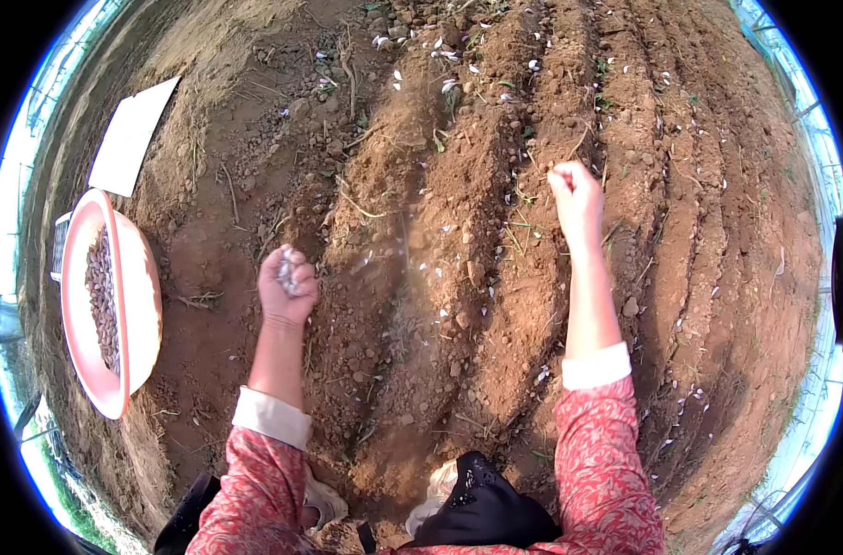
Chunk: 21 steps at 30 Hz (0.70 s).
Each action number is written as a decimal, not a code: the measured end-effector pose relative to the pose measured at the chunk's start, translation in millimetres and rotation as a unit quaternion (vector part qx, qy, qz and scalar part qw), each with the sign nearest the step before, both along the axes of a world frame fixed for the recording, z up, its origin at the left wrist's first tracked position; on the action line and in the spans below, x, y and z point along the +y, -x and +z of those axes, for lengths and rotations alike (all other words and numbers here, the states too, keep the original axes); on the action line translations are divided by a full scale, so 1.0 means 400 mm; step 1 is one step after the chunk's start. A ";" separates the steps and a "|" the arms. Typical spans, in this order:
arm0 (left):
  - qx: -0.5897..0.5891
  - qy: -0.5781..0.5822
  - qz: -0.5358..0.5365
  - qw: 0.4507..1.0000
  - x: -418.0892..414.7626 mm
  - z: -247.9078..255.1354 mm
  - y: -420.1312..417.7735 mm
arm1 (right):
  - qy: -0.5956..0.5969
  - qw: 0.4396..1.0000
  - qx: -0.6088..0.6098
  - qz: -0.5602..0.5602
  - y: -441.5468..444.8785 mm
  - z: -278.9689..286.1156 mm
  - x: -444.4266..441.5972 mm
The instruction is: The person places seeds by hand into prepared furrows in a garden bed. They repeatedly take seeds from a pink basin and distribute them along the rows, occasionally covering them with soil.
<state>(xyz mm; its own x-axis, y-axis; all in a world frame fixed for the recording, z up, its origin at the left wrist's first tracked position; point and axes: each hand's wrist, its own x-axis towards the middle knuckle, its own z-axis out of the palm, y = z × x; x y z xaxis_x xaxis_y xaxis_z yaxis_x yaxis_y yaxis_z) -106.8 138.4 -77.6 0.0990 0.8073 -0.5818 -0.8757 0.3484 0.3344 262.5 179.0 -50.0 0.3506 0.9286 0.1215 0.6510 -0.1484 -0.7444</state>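
My left hand [280, 298] is curled palm up around a small bunch of whitish garlic cloves [287, 272], above the brown soil left of the furrows. Farther forward, my right hand [578, 205] is over a soil ridge [567, 149], its fingers curled in and thumb against them. Whether anything is inside that fist is hidden. Pale loose cloves [449, 86] are strewn along the furrows, thickest near the top. At the left, a pink plastic basin [140, 277] holds a heap of cloves [102, 298]; neither hand touches it.
A flat white board [131, 139] lies beyond the basin. Part of a grey crate-like object [60, 243] shows behind the basin. My shoes [432, 485] are on the soil at the bottom. Dry stems and clods dot the ridges. Translucent sheeting [813, 180] borders the plot.
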 end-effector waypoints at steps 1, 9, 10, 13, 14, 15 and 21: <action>-0.019 -0.021 -0.001 1.000 0.021 -0.029 0.078 | -0.064 0.998 -0.023 0.018 -0.040 -0.042 0.076; 0.009 -0.052 0.074 0.996 0.042 -0.133 0.267 | 0.065 0.941 -0.328 -0.055 -0.050 -0.150 0.394; 0.007 -0.046 0.077 0.996 0.043 -0.136 0.265 | 0.084 0.930 -0.351 -0.065 -0.048 -0.160 0.407; 0.017 -0.018 0.088 0.996 0.047 -0.130 0.260 | 0.153 0.893 -0.417 -0.076 -0.045 -0.192 0.431; 0.017 -0.012 0.089 0.996 0.049 -0.134 0.256 | 0.149 0.889 -0.426 -0.077 -0.053 -0.207 0.439; 0.017 -0.010 0.090 0.996 0.051 -0.133 0.254 | 0.141 0.885 -0.436 -0.078 -0.062 -0.209 0.452; 0.012 -0.005 0.096 0.995 0.048 -0.121 0.251 | 0.164 0.955 -0.245 -0.009 -0.072 -0.159 0.473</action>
<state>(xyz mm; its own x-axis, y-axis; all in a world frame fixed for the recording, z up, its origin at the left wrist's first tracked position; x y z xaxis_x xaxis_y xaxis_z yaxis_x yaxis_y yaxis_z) -207.2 157.7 -126.0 -0.0712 0.8153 -0.5747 -0.9172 0.1730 0.3590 291.4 368.2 -113.7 0.3422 0.9394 -0.0209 0.9049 -0.3355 -0.2621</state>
